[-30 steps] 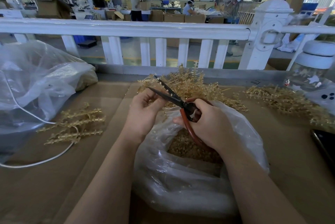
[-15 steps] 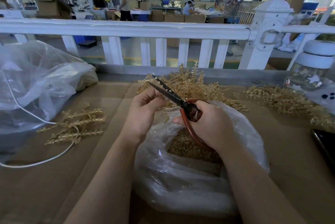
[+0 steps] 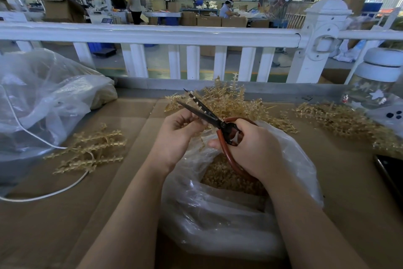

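Observation:
My right hand (image 3: pixel 254 149) grips red-handled scissors (image 3: pixel 209 116) whose dark blades stand apart, pointing up and left. A thin pale plastic sprig (image 3: pixel 194 101) with small nubs lies between the blades. My left hand (image 3: pixel 176 135) pinches the lower end of that sprig just left of the blades. Both hands hover over an open clear plastic bag (image 3: pixel 218 220) that holds several small tan cut pieces (image 3: pixel 220 178).
A heap of tan plastic sprigs (image 3: pixel 231 101) lies behind the hands, another pile (image 3: pixel 342 120) at right, a smaller bunch (image 3: pixel 91 151) at left. A big clear bag (image 3: pixel 43 98) and white cable (image 3: pixel 43 195) sit left. White railing (image 3: pixel 152 34) borders the table; jar (image 3: pixel 379 81) and phone (image 3: pixel 390 173) right.
The scissors and the sprig have shifted slightly up and left, and the blades have closed a little. Both hands stay over the bag. A person in the background walked left.

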`<act>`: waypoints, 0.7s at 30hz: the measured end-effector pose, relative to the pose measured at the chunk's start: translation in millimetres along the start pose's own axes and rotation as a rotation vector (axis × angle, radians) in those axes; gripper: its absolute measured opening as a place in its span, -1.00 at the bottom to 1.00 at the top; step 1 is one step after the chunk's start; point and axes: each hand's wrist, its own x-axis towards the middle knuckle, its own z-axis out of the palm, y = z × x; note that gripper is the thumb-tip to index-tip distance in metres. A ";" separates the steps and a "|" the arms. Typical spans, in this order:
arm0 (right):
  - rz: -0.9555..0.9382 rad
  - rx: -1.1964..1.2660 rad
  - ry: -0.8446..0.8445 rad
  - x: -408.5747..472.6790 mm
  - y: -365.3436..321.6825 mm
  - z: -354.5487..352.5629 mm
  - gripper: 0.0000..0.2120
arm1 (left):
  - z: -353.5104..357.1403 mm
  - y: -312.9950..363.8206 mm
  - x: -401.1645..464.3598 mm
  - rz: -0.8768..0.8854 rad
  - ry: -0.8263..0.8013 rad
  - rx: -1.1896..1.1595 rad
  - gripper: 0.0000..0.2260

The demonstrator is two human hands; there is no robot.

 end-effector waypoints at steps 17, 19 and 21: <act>0.024 -0.005 0.007 1.0 0.3 -2.7 -0.37 | -2.5 -5.7 2.3 0.038 0.092 -0.038 -0.88; 0.013 -0.037 0.018 0.7 0.0 -4.3 -0.38 | -2.3 -5.5 2.0 0.020 0.085 -0.041 -0.86; 0.007 -0.057 0.012 0.9 -0.5 -5.1 -0.33 | -2.3 -6.0 2.8 0.003 0.091 -0.040 -0.92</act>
